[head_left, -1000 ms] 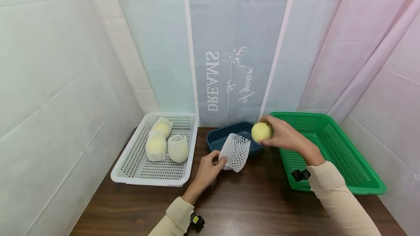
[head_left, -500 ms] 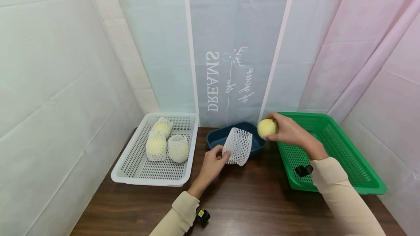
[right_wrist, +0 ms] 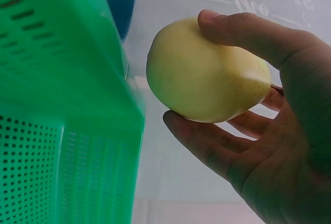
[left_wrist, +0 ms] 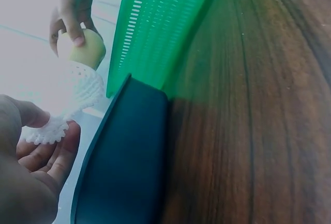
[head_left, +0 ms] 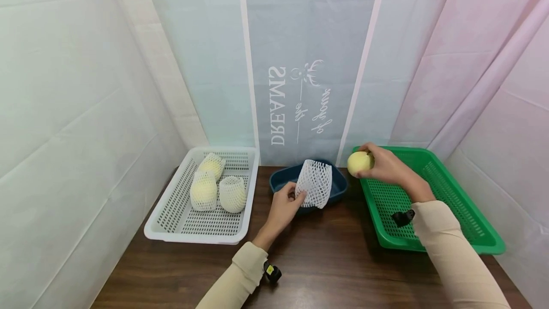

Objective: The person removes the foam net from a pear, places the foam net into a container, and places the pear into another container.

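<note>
My right hand (head_left: pixel 388 168) grips a pale yellow pear (right_wrist: pixel 207 74) over the near-left rim of the green basket (head_left: pixel 480 213). In the right wrist view the thumb lies on top of the pear and the fingers curl beneath, its stem toward the palm. My left hand (head_left: pixel 285 206) pinches the lower edge of a white foam net sleeve (head_left: pixel 315 185) between thumb and fingers. The sleeve hangs over the dark blue tray (head_left: pixel 279 180) and holds no fruit. From the left wrist, the sleeve (left_wrist: pixel 83 87) overlaps the bottom of the pear.
On the left stands a white basket (head_left: pixel 193 237) with several net-wrapped pears (head_left: pixel 204 192) in it. Behind everything hangs a curtain (head_left: pixel 300 23) with printed lettering. The brown wooden table (head_left: pixel 326 261) runs along the front.
The right hand has carried the pear rightward to the green basket's rim. The left hand has moved the net sleeve slightly up and right, farther over the blue tray.
</note>
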The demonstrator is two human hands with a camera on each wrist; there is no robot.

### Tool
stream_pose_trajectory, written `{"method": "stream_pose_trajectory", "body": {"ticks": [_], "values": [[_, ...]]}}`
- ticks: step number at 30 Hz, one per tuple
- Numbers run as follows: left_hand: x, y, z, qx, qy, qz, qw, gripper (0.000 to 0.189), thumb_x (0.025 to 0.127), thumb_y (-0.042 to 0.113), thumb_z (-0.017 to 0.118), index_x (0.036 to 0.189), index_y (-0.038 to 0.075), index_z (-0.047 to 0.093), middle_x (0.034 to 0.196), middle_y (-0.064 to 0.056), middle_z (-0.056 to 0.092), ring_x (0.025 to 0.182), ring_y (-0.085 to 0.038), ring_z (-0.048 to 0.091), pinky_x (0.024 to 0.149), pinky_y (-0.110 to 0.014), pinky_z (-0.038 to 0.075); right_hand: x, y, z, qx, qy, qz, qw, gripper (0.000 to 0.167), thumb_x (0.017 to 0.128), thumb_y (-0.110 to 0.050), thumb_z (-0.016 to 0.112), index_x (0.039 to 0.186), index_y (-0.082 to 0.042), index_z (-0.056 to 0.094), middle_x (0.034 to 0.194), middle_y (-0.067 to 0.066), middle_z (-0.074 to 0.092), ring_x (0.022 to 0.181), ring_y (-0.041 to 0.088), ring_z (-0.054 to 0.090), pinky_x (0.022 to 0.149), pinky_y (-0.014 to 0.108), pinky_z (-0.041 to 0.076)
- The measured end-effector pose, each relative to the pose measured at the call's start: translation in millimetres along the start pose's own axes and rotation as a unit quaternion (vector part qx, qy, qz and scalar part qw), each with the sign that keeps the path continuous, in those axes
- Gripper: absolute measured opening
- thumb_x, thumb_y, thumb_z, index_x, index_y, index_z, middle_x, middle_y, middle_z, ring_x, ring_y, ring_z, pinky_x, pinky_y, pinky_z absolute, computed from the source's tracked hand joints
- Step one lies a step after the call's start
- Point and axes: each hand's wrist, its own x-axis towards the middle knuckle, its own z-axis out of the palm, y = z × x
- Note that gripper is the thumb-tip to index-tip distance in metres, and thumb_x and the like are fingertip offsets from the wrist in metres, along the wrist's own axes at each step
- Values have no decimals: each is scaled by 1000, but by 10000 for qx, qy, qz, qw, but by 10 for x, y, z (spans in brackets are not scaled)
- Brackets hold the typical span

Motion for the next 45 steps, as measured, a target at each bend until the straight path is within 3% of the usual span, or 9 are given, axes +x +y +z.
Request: {"method": "stream_pose_trajectory", "body": {"ticks": [7, 16, 20, 40, 45], "values": [[103, 30, 48, -45, 48, -108, 9999, 14, 102, 17, 72, 111, 6, 71, 103, -9, 79, 79, -4, 63, 70, -19, 53, 35, 102, -40, -44, -3, 51, 10000, 74, 90, -30, 87, 144, 3, 49, 128, 28, 63, 105, 38, 64, 79, 48, 55], [230, 38, 94, 219, -151, -54, 9996, 12, 104, 20, 69, 107, 8, 68, 81, -2, 69, 65, -7, 49, 64, -23, 43, 43, 285, -94, 62, -71, 119, 9999, 79, 92, -33, 86, 147, 7, 46, 128, 31, 61, 102, 37, 63, 76, 46, 54], [292, 62, 113, 223, -123, -35, 9997, 13, 103, 19, 70, 106, 8, 67, 82, -2, 70, 66, -6, 49, 64, -23, 42, 40, 329, -118, 38, -72, 203, 9998, 81, 92, -34, 86, 148, 7, 45, 129, 33, 60, 103, 38, 63, 76, 46, 55], [462, 8, 186, 287, -277, -867, 9954, 22, 103, 19, 69, 118, 4, 68, 106, -11, 79, 77, -7, 64, 67, -22, 49, 33, 573, -87, -110, -165, 423, 9989, 81, 92, -32, 85, 147, 9, 42, 130, 37, 57, 104, 44, 63, 79, 53, 56], [500, -29, 202, 473, -347, -952, 9937, 22, 103, 18, 70, 118, 3, 67, 101, -10, 76, 74, -8, 60, 65, -22, 48, 34, 617, -57, -85, -179, 487, 9986, 80, 92, -32, 85, 146, 9, 43, 132, 38, 56, 105, 45, 63, 79, 53, 56]]}}
